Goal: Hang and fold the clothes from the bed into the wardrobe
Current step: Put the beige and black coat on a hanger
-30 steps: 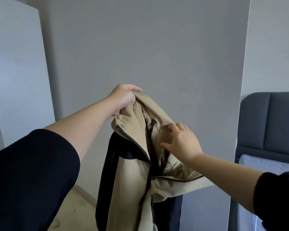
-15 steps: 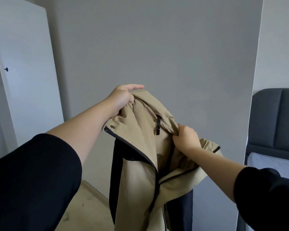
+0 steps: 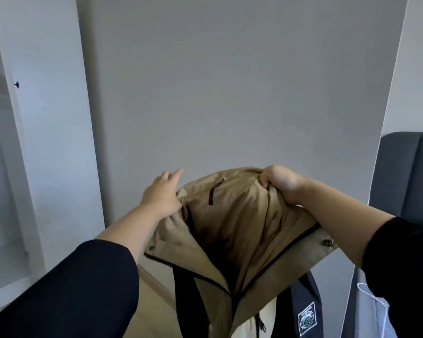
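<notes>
Tan-and-black jacket [image 3: 235, 215] held up before a grey wall at 6 o'clock, well off the bed [image 3: 410, 172] at 3 o'clock and not yet in the wardrobe [image 3: 47, 142] at 9. The right hand [image 3: 281, 184] bunches the collar's top edge in curled fingers. The left hand [image 3: 160, 198] rests on the collar's left rim, fingers straight. The shell looks light, limp and slick, best held at collar or shoulders. Half a second earlier the left hand gripped the top and the right pinched lower.

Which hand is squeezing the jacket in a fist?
The right hand: its fingers curl round a bunch of the tan jacket. The left hand has its fingers stretched out straight at the collar's edge.
</notes>
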Tool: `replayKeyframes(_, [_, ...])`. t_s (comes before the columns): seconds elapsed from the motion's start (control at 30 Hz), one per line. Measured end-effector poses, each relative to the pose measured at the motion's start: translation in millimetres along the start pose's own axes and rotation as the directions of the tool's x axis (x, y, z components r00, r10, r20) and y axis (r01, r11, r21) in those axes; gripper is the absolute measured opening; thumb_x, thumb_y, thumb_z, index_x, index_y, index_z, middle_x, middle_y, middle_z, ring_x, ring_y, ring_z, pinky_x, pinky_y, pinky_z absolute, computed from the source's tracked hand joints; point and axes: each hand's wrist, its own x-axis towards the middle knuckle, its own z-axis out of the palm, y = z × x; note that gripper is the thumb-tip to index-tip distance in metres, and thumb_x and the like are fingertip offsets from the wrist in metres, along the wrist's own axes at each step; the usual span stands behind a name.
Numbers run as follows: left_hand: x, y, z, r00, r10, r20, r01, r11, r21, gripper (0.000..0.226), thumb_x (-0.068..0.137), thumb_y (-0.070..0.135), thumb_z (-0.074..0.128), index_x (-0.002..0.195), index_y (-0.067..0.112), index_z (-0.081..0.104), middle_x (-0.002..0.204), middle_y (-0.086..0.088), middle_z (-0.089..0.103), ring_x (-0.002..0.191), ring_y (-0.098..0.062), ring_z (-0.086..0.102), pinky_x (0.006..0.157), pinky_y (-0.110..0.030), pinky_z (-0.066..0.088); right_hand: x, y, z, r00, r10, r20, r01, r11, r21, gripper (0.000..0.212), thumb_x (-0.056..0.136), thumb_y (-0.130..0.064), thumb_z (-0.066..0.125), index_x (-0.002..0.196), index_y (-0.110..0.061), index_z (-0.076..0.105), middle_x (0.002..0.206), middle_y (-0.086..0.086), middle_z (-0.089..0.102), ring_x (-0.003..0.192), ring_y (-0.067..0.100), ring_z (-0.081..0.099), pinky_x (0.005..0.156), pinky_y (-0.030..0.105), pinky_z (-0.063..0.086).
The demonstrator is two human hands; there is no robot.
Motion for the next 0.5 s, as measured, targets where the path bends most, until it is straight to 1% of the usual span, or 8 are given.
replayKeyframes(0.07, [-4, 11, 6, 0.933, 0.168, -0.318, -0.149, 0.985, 0.085, 0.068, 0.077, 0.012, 0.066, 0.139, 0.020, 0.037, 0.125, -0.005, 0.044, 0.113, -0.028, 0.048, 0.086, -0.038, 0.045, 2, 4, -3, 0.999, 0.000, -0.032, 0.002, 0.997, 0.079, 0.040, 0.061, 0.011, 0.030, 0.031, -0.013, 0.039, 0.037, 0.002, 0.037, 0.036, 0.020, 0.038, 0.039, 0.014, 0.034])
replayKeyframes(0.13, [-8, 25, 12, 0.840, 0.327, -0.433, -0.291, 0.945, 0.149, 0.049, 0.079, 0.008, 0.065, 0.124, 0.014, 0.050, 0.117, -0.005, 0.051, 0.107, -0.027, 0.052, 0.089, -0.038, 0.045, 4, 6, -3, 0.999, -0.021, -0.048, 0.027, 0.992, 0.125, 0.049, 0.068, 0.011, 0.029, 0.028, -0.016, 0.036, 0.037, -0.001, 0.035, 0.036, 0.017, 0.037, 0.040, 0.015, 0.034])
replayKeyframes(0.23, [-10, 43, 26, 0.817, 0.445, -0.365, -0.439, 0.892, 0.106, 0.049, 0.079, 0.017, 0.065, 0.125, 0.014, 0.049, 0.122, -0.003, 0.052, 0.116, -0.023, 0.047, 0.099, -0.037, 0.041, 3, 7, 0, 0.997, -0.064, -0.030, 0.068, 0.984, 0.166, 0.044, 0.068, 0.012, 0.029, 0.034, -0.014, 0.035, 0.039, -0.003, 0.032, 0.039, 0.015, 0.034, 0.038, 0.015, 0.030])
replayKeyframes(0.3, [-7, 49, 33, 0.820, 0.437, -0.370, -0.442, 0.894, 0.075, 0.058, 0.073, 0.020, 0.071, 0.126, 0.011, 0.048, 0.124, -0.004, 0.051, 0.117, -0.024, 0.046, 0.098, -0.038, 0.041, -3, 7, 5, 0.995, -0.090, 0.052, 0.077, 0.974, 0.214, 0.025, 0.064, 0.011, 0.032, 0.050, -0.007, 0.041, 0.047, -0.001, 0.035, 0.044, 0.016, 0.035, 0.039, 0.014, 0.031])
replayKeyframes(0.37, [-5, 55, 35, 0.855, 0.340, -0.391, -0.395, 0.916, -0.067, 0.050, 0.071, 0.021, 0.070, 0.117, 0.017, 0.052, 0.115, -0.001, 0.054, 0.108, -0.024, 0.049, 0.088, -0.035, 0.044, -8, 5, 9, 0.977, -0.115, 0.178, 0.069, 0.967, 0.245, 0.021, 0.054, 0.007, 0.035, 0.067, -0.002, 0.049, 0.054, 0.001, 0.041, 0.047, 0.017, 0.042, 0.042, 0.015, 0.035])
replayKeyframes(0.43, [-5, 63, 37, 0.925, 0.279, -0.257, -0.336, 0.918, -0.213, 0.020, 0.078, 0.029, 0.058, 0.094, 0.037, 0.049, 0.093, 0.011, 0.058, 0.092, -0.019, 0.055, 0.071, -0.027, 0.044, -11, 5, 13, 0.948, -0.165, 0.273, 0.104, 0.969, 0.225, 0.032, 0.046, 0.004, 0.037, 0.075, 0.002, 0.050, 0.062, 0.003, 0.044, 0.053, 0.019, 0.044, 0.048, 0.019, 0.036])
replayKeyframes(0.47, [-5, 65, 41, 0.950, 0.268, -0.157, -0.302, 0.914, -0.269, 0.008, 0.083, 0.033, 0.049, 0.085, 0.040, 0.045, 0.082, 0.015, 0.057, 0.083, -0.017, 0.057, 0.065, -0.026, 0.041, -11, 5, 14, 0.933, -0.187, 0.307, 0.126, 0.970, 0.209, 0.036, 0.044, 0.003, 0.037, 0.077, 0.003, 0.050, 0.066, 0.005, 0.044, 0.057, 0.021, 0.043, 0.052, 0.023, 0.035])
replayKeyframes(0.5, [-6, 67, 42, 0.965, 0.248, -0.081, -0.261, 0.913, -0.312, 0.010, 0.087, 0.037, 0.043, 0.079, 0.042, 0.045, 0.077, 0.016, 0.057, 0.076, -0.014, 0.056, 0.062, -0.026, 0.040, -11, 6, 15, 0.924, -0.200, 0.327, 0.141, 0.971, 0.195, 0.035, 0.042, 0.002, 0.037, 0.075, 0.003, 0.050, 0.067, 0.005, 0.044, 0.059, 0.023, 0.042, 0.053, 0.024, 0.034])
